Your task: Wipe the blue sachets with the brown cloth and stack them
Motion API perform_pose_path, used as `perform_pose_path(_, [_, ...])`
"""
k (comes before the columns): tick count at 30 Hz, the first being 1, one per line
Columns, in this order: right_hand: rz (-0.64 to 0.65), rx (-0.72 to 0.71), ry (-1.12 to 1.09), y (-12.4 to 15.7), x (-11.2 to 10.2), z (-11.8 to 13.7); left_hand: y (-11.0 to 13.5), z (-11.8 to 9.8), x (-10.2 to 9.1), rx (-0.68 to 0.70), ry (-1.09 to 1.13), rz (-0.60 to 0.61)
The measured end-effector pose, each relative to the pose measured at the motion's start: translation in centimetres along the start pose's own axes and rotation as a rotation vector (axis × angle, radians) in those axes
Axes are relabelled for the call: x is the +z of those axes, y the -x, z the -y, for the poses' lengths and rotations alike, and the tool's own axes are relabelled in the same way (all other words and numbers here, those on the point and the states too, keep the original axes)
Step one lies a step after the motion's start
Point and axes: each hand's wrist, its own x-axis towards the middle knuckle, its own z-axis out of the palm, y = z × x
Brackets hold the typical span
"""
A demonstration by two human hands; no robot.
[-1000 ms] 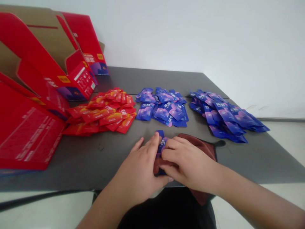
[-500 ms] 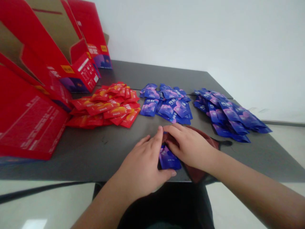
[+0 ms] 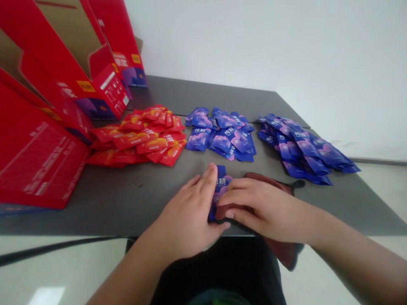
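— Between our hands, the blue sachet (image 3: 221, 186) lies on the worktop (image 3: 136, 203); our left hand (image 3: 187, 216) pins its edge.
— Right hand (image 3: 263, 207) pinches the dark red cloth (image 3: 280, 250) over it; we should wipe with flat, even strokes.

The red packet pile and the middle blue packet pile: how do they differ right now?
The red packet pile is red-orange and lies left, next to the red cartons; the middle blue packet pile is blue-purple and lies directly beyond the hands. The red pile looks larger and spreads wider; the blue one is more compact. Both are loose, overlapping heaps of flat sachets on the dark table, untouched by either hand.
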Motion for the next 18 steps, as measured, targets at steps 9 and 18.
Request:
perform_pose_path(9, [-0.07,0.062,0.254,-2.2,0.6,-2.8,-0.1,0.1,0.1,-0.002,-0.002,0.001])
perform_pose_path(18, [-0.192,0.16,0.335,-3.2,0.5,-4.2,-0.3,0.0,-0.2,0.004,-0.074,0.047])
